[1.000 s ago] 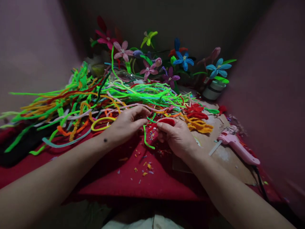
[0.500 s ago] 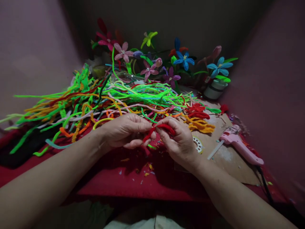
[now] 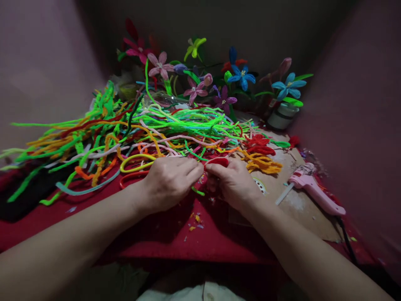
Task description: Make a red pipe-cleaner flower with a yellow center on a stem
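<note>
My left hand [image 3: 171, 182] and my right hand [image 3: 234, 182] meet at the middle of a red cloth [image 3: 175, 234], fingers pinched together on a looped red pipe cleaner [image 3: 217, 161]. Both hands grip its ends where the fingertips touch. A short green pipe cleaner piece [image 3: 198, 192] lies under the hands. Just beyond the hands spreads a big pile of loose pipe cleaners [image 3: 131, 125] in green, orange, pink and red.
Finished pipe-cleaner flowers [image 3: 219, 79] stand at the back. Red petal loops [image 3: 260, 146] and orange ones [image 3: 263, 164] lie to the right on a cardboard sheet [image 3: 297, 209], beside a pink glue gun [image 3: 311, 190]. A small jar [image 3: 282, 117] stands behind them. Cut scraps [image 3: 194, 221] dot the cloth.
My hands lowered from a raised position back toward the cloth. The left hand turned palm down, and the red pipe cleaner now sits pinched between both sets of fingertips.
</note>
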{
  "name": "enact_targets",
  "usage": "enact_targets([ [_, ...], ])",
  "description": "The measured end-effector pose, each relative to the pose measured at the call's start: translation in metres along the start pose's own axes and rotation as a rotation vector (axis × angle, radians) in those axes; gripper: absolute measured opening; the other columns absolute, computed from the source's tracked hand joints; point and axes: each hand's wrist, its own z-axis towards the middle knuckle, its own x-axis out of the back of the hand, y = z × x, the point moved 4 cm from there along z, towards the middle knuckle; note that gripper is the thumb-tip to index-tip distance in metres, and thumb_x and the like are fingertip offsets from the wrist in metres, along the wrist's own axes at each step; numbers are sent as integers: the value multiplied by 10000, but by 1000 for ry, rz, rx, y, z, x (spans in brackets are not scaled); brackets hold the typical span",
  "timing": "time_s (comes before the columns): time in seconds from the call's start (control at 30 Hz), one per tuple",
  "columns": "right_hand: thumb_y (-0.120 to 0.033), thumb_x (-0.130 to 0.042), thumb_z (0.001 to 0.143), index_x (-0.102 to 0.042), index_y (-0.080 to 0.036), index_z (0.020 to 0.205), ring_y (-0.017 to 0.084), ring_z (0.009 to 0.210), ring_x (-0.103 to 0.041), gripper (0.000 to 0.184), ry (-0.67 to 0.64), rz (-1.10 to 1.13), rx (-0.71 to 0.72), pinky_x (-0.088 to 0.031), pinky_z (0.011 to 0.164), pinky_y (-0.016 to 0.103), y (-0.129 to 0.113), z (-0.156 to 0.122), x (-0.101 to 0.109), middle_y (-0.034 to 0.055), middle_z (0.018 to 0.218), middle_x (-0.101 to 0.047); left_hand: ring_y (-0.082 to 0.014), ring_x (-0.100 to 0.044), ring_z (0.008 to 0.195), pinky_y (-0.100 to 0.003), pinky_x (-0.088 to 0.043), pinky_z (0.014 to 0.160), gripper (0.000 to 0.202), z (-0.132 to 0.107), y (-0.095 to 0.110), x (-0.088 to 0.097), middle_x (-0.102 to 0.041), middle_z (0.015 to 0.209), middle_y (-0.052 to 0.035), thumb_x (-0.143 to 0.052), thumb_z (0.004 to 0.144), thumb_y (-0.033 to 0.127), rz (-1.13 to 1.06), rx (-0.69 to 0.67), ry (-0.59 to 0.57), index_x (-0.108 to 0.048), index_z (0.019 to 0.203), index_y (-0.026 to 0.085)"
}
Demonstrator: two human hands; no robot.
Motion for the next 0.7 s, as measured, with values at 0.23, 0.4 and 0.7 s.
enact_targets([
  [0.23,-241,-615,687,-565,-147,618,74,409,-428,127,-9,111,5,-350,410,209,-6,3,4,-47,479,-503,-67,-391,411,-193,-307,414,347,6,-20,-7,-517,496,9,-457,859,383,-862,638,-231,-612,664,142],
  [0.4,-238,-609,705,-612,-138,701,71,484,-467,100,18,-80,109,-367,465,201,-19,-1,3,-30,573,-570,-16,-275,360,-175,-189,354,242,3,-23,-16,-579,593,-21,-576,783,345,-1347,895,-490,-587,688,123],
  [0.7,-222,-651,596,-511,-153,576,68,380,-446,157,-4,368,-175,-340,362,194,6,10,1,-48,487,-521,-163,-607,621,-256,-433,555,222,-3,-10,-12,-649,703,-47,-394,862,171,-60,68,-82,-611,817,178],
])
